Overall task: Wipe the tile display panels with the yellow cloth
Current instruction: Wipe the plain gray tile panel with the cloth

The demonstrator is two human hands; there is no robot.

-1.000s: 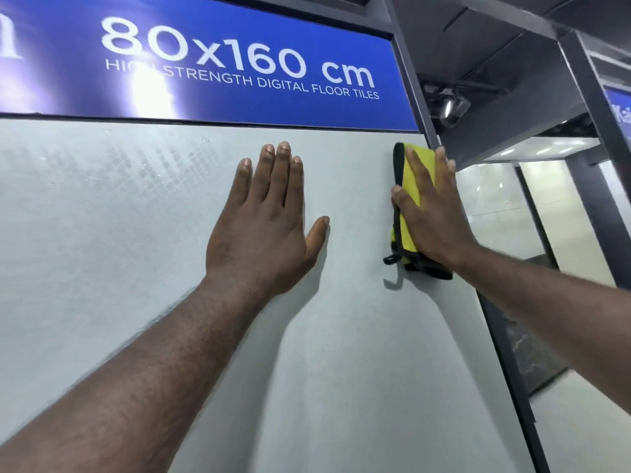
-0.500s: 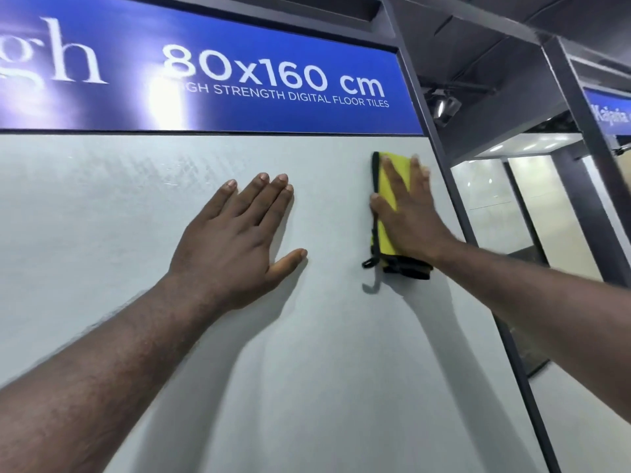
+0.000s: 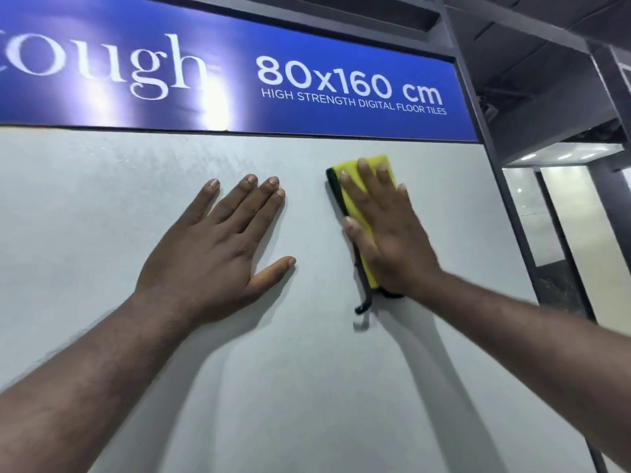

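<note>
A pale grey matt tile display panel (image 3: 102, 206) stands upright and fills most of the view, with faint streaks and speckles near its top edge. Directly above it runs a glossy blue sign (image 3: 232, 39) with white lettering reading "80x160 cm, HIGH STRENGTH DIGITAL FLOOR TILES", where a lamp's glare washes out part of the surface. A dark metal frame post (image 3: 485, 138) borders the panel on the right. Beyond the post are lighter glossy tile panels (image 3: 580, 213) under a lit white ceiling recess (image 3: 563, 155). The left grip (image 3: 211, 257) lies flat on the panel with fingers straight, thumb spread, and holds nothing. Near it to the right, the right grip (image 3: 392, 240) is also flat with straight fingers. It presses the folded yellow cloth with a black edge (image 3: 369, 268) against the upper panel, just below the sign. A black loop tag (image 3: 362, 307) hangs from the cloth's lower corner. The palm hides much of the cloth, the sign's left word is cut off, and both forearms run out of frame.
</note>
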